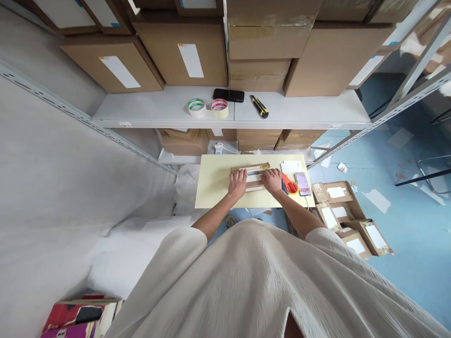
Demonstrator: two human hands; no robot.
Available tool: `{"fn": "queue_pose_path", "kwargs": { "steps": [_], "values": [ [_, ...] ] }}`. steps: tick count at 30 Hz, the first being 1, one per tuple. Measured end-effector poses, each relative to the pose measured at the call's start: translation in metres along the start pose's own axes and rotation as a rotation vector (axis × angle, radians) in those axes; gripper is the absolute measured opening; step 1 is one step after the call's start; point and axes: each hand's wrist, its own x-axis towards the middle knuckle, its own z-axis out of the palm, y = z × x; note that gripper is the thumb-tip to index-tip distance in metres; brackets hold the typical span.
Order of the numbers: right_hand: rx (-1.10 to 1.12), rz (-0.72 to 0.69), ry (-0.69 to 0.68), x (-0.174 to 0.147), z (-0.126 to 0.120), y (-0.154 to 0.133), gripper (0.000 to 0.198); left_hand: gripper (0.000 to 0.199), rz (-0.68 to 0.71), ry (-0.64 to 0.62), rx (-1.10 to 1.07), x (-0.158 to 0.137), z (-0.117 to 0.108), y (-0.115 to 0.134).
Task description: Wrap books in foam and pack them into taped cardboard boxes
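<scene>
Looking down past a cream short-sleeved top (243, 267), a stack of books (75, 317) sits in the lower left corner. At the centre of the frame, a pale yellow table (211, 183) carries one brown cardboard box (253, 178), small and oblong, with white areas and a narrow grey-blue strip (254, 172) across its upper face. The left hand (238, 183) is on the box's left end, the right hand (272, 181) on its right. Each grip has fingers bent over the box; whether they pinch it I cannot tell. Just beside the right hand are one red and blue tool (289, 184), one pixelated purple item (302, 184) and white cards (291, 166).

On the blue floor at right, opened cartons (352, 206) bear at least five white labels; one overlaps another.

Farther up, a grey shelf (148, 105) holds two tape rolls (207, 109), one green-cored, one red-cored; one black phone (229, 96); and one yellow-and-black utility knife (260, 107). Behind them stand large cartons (207, 40), their contents hidden.
</scene>
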Motion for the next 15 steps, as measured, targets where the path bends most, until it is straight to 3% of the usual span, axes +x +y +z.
{"fn": "queue_pose_path", "kwargs": {
  "steps": [6,11,15],
  "values": [
    [-0.021,0.113,0.065,-0.005,0.004,-0.005,0.046,0.077,-0.005,-0.037,0.006,0.0,0.002,-0.002],
    [0.016,-0.039,-0.042,-0.004,0.006,-0.003,0.046,0.077,0.022,-0.062,0.026,0.001,0.012,0.004],
    [0.042,-0.042,-0.055,-0.002,0.009,-0.002,0.045,0.081,0.024,-0.092,0.046,0.002,0.023,0.01]
  ]
}}
